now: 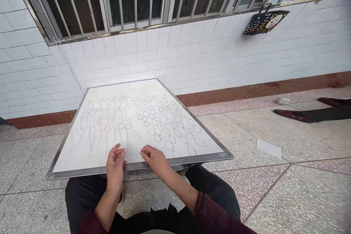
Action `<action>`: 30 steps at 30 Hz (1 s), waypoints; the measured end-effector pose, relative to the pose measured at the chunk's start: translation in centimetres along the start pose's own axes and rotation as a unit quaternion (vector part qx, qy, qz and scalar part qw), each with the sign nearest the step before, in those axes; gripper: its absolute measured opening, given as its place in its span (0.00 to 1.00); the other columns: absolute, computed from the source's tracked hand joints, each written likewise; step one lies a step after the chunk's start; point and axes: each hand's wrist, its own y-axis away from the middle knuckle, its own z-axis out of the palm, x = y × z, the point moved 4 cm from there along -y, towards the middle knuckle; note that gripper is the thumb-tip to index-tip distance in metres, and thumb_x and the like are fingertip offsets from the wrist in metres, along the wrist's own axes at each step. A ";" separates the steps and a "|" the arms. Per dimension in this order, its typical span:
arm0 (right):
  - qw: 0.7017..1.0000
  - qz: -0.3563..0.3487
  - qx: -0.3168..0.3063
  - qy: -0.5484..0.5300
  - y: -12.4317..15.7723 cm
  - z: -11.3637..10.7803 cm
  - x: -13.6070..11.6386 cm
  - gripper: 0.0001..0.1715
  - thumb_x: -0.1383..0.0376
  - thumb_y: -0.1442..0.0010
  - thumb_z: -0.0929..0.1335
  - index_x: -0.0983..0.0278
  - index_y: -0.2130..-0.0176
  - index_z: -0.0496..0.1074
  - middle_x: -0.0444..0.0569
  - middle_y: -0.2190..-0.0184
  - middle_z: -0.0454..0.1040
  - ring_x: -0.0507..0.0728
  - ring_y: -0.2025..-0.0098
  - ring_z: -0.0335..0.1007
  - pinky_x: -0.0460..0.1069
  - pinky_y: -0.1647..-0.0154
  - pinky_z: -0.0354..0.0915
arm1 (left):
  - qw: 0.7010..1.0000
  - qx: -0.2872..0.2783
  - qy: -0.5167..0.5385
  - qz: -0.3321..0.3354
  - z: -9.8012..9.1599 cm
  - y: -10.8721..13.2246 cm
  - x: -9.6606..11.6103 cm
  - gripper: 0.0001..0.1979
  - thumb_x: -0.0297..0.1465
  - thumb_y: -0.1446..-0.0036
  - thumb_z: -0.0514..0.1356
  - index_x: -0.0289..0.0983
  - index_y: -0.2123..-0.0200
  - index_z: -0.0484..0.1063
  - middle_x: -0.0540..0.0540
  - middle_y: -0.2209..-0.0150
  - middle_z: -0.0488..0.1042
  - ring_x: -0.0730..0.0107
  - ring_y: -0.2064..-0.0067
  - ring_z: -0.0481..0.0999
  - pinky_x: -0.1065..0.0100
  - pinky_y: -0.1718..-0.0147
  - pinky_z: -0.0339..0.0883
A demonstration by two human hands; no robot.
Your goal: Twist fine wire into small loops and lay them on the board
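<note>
A white board (123, 87) with a grey metal frame lies over my knees. Thin dark strands are laid out on it: single loops with long tails (92, 130) on the left, and twisted double loops (165, 131) on the right. My right hand (155, 159) is at the board's near edge, thumb and forefinger pinched together. A faint strand hangs below it, and a faint loop (137, 139) lies just beyond its fingertips; whether they join I cannot tell. Left of it, my left hand (115, 164) is raised over the edge, fingers loosely curled and apart, with nothing visible in it.
Behind the board stands a white tiled wall (219, 55) with barred windows (134, 0). A dark patterned bag (264, 22) hangs from the bars. Another person's shoe (292, 115) and legs are at the right. A white paper-like piece (268, 148) lies on the speckled floor.
</note>
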 end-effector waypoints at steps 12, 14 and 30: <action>0.980 0.028 -0.001 0.196 -7.6 0.2 0.2 0.10 0.69 0.36 0.61 0.63 0.64 0.71 0.48 0.67 0.75 0.55 0.68 0.69 0.47 0.73 0.53 | 0.907 0.279 -0.226 0.221 -12.7 -6.2 1.7 0.18 0.39 0.43 0.58 0.36 0.53 0.75 0.40 0.52 0.74 0.61 0.56 0.73 0.60 0.57 0.68; 0.978 0.023 0.002 0.208 -8.3 0.4 0.1 0.10 0.69 0.35 0.60 0.63 0.63 0.70 0.49 0.66 0.75 0.55 0.67 0.69 0.47 0.72 0.53 | 0.902 0.285 -0.238 0.221 -13.0 -6.3 1.6 0.18 0.39 0.43 0.57 0.37 0.53 0.75 0.41 0.52 0.74 0.62 0.57 0.73 0.60 0.57 0.67; 0.991 -0.001 0.076 0.113 -9.0 0.3 1.4 0.11 0.62 0.33 0.58 0.61 0.64 0.66 0.45 0.67 0.73 0.54 0.67 0.68 0.47 0.69 0.61 | 0.894 0.270 -0.284 0.218 -12.8 -5.7 1.0 0.16 0.39 0.40 0.57 0.38 0.54 0.76 0.43 0.53 0.75 0.63 0.56 0.73 0.62 0.58 0.68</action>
